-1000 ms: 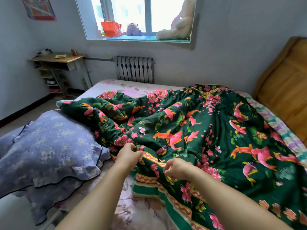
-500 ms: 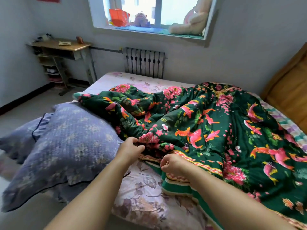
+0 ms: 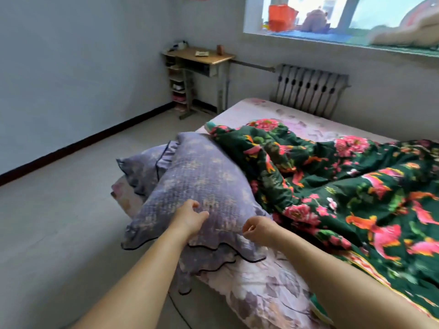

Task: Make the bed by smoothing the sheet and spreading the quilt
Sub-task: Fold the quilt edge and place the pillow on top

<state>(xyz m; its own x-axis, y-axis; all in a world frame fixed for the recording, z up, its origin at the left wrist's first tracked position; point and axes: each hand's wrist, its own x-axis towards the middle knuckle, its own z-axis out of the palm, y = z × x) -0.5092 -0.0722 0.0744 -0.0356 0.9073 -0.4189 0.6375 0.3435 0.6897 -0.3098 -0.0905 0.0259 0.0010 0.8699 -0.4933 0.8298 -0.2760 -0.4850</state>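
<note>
The dark green quilt (image 3: 344, 186) with pink flowers and fish lies crumpled over the right part of the bed. The pale floral sheet (image 3: 261, 288) shows bare at the near edge and at the far end. A purple pillow (image 3: 202, 181) lies on the bed's left edge, its right side against the quilt. My left hand (image 3: 190, 217) rests on the pillow's near part with its fingers apart, holding nothing. My right hand (image 3: 257, 227) is curled into a loose fist at the pillow's near right corner, just left of the quilt, with nothing in it.
A second purple pillow (image 3: 140, 167) sits partly under the first one and overhangs the bed's edge. Grey floor (image 3: 59, 210) lies to the left. A small wooden desk (image 3: 202, 57) and a radiator (image 3: 308, 86) stand by the far wall, under a windowsill with toys (image 3: 313, 17).
Both hands have let go of the quilt's edge and moved left to the purple pillow. The view has swung left, toward the floor and the desk.
</note>
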